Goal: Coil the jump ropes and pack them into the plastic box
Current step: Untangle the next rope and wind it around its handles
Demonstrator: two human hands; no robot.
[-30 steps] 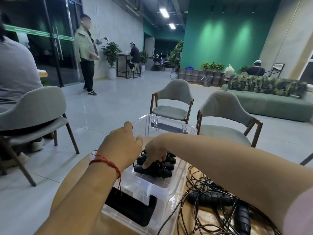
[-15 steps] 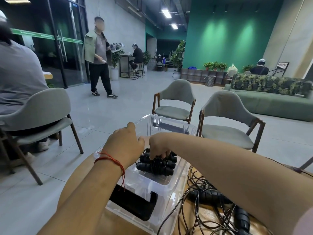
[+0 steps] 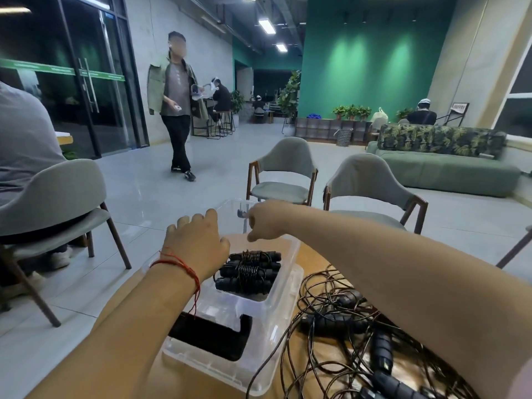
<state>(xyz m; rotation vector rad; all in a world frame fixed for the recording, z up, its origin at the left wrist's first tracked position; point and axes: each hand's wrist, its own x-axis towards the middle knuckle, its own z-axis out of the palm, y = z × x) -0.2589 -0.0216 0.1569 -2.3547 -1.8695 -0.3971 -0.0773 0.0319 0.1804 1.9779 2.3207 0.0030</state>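
Note:
A clear plastic box (image 3: 291, 272) stands on the wooden table (image 3: 315, 256). Inside it lie coiled black jump ropes (image 3: 250, 272), stacked, with cord wound round their handles. My left hand (image 3: 195, 243) grips the box's left rim, its fingers curled over the edge. My right hand (image 3: 266, 221) is raised beyond the ropes and pinches the top edge of the upright clear lid (image 3: 230, 205) at the box's far end. A tangle of loose black jump ropes (image 3: 345, 318) lies on the table to the right, under my right forearm.
A black latch (image 3: 213, 335) sits on the box's near end. Two grey chairs (image 3: 285, 174) (image 3: 365, 191) stand beyond the table. A seated person fills the grey chair on the left (image 3: 57, 197). Another person (image 3: 175, 105) walks across the floor. A green sofa (image 3: 446, 174) stands at the far right.
My right hand has left the coiled ropes in the box and risen to the lid's top edge. My left hand stays on the left rim. The walking person came closer.

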